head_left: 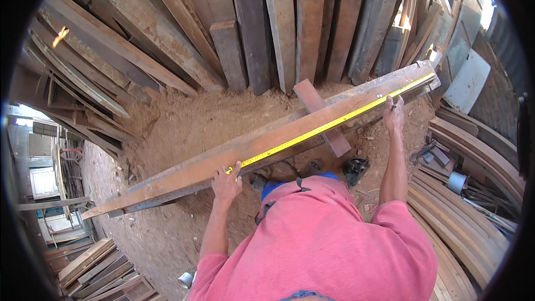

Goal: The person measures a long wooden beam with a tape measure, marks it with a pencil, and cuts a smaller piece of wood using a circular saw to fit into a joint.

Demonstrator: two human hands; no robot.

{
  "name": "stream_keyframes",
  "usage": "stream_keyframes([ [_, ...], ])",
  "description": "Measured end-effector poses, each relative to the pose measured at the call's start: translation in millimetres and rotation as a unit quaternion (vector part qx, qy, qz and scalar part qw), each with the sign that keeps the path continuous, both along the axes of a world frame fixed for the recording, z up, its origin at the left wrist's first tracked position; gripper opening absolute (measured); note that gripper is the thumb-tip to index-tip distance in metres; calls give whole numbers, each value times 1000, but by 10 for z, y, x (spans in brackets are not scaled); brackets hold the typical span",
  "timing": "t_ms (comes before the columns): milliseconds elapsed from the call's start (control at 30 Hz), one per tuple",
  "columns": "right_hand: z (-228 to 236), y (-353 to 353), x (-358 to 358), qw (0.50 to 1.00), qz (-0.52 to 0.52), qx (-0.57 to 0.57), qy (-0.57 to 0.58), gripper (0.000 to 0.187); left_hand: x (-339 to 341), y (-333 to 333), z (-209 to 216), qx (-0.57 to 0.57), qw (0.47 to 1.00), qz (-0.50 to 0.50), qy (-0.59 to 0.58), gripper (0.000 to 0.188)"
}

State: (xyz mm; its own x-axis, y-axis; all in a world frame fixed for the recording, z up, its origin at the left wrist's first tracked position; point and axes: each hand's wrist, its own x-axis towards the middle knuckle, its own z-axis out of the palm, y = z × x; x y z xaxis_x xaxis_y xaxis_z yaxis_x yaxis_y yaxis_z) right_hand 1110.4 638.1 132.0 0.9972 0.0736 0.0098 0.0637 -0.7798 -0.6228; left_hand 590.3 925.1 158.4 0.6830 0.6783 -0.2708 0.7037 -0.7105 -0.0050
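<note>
Tape measure (312, 132), yellow blade, extended: laid along the near long edge of a brown wooden plank (251, 146), its long axis matching the plank's, rising from left to right. Left hand (227, 185): at the blade's left end, on the near edge, fingers closed on the tape. Right hand (394, 112): at the same edge, nearer the plank's right end, fingers bent beside the blade; whether they grip it cannot be told. Blade runs on past this hand, nearly to the right end. Beneath the plank: one reddish-brown crosspiece (310, 98), set crosswise, on dirt floor (217, 114).
</note>
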Motion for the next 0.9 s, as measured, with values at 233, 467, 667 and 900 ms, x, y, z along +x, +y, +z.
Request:
stream_keyframes([
  [233,175,747,-870,915,378,125,65,26,45,4,32,-3,1000,-4,0,65],
  [467,114,1370,-1297,829,470,161,256,19,25,-25,53,12,1000,3,-15,63],
  [667,-247,1463,-1333,820,491,172,237,16,20,-33,54,9,1000,1,-21,61],
  [900,-319,1456,-1388,810,517,165,222,15,10,-24,11,12,1000,2,-18,62],
])
